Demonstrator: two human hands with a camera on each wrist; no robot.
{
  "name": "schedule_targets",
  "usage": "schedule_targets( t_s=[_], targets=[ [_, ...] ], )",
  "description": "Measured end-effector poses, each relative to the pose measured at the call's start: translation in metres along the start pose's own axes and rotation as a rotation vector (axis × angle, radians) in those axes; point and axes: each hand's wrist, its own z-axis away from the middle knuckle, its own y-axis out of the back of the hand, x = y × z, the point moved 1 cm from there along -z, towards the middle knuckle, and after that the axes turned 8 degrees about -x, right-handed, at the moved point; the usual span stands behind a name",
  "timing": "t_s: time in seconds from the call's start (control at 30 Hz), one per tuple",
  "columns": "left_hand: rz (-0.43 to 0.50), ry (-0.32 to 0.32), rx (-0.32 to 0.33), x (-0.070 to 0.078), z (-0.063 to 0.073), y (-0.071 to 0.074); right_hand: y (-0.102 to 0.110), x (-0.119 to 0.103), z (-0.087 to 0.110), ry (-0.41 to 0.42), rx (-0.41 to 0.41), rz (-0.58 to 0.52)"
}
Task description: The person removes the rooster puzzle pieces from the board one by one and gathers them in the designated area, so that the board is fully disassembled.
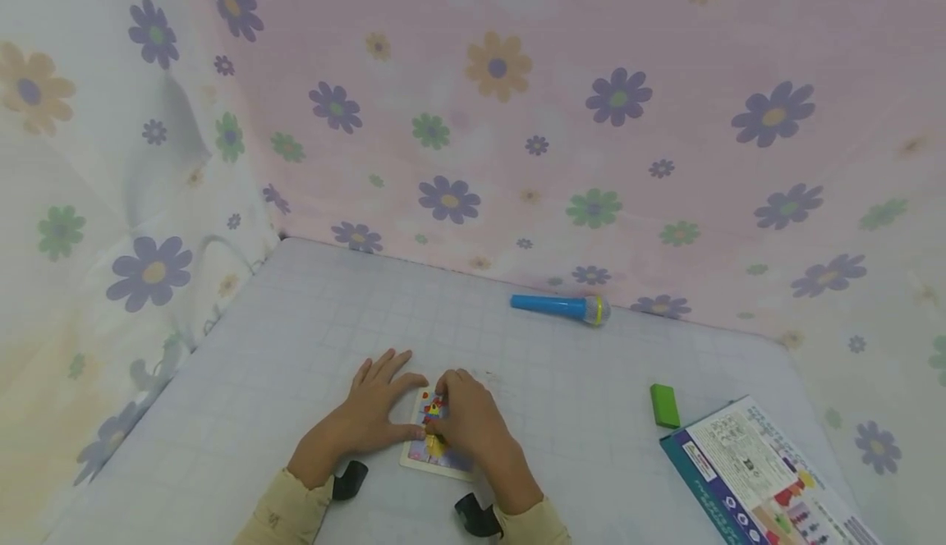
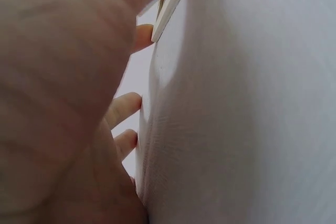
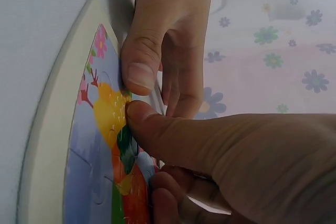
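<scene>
A jigsaw puzzle (image 1: 419,451) in a pale tray lies flat before me, its picture showing a yellow and red bird with pink flowers. My left hand (image 1: 365,414) is at its left edge, fingers spread, the thumb reaching onto the picture. Over the right side bends my right hand (image 1: 476,423), thumb and curled fingers pinching a puzzle piece (image 3: 145,164) against the picture. Both thumbs come close together on the yellow part in the right wrist view. The left wrist view shows the left hand (image 2: 63,103) beside the tray's rim (image 2: 170,11).
A blue toy microphone (image 1: 557,307) lies at the back of the table. To the right are a green block (image 1: 664,405) and a printed box (image 1: 761,471). Flowered cloth (image 1: 517,159) hangs behind and at both sides. Black wrist devices (image 1: 349,480) sit by the sleeves.
</scene>
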Motion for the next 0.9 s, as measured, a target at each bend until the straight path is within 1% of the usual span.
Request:
schedule_targets(
  t_s=[0.13,0.3,0.43,0.57,0.7,0.9],
  targets=[
    [-0.018,0.011,0.003,-0.001,-0.001,-0.003,-0.002,0.003,0.000,0.011,0.016,-0.026],
    [-0.008,0.023,-0.003,0.000,-0.001,-0.002,-0.002,0.010,-0.002,0.060,0.031,0.000],
    [-0.005,0.032,-0.007,0.000,0.000,0.000,0.000,0.012,-0.004,0.090,0.020,-0.009],
    [-0.014,0.046,-0.013,0.000,0.001,0.000,0.002,0.010,-0.003,0.093,0.004,0.004],
    [-0.010,0.048,-0.013,0.001,0.001,0.000,0.001,0.006,-0.001,0.076,0.003,0.044],
    [0.014,0.032,-0.008,0.002,0.000,0.001,0.000,0.002,0.001,0.083,0.031,0.141]
  ],
)
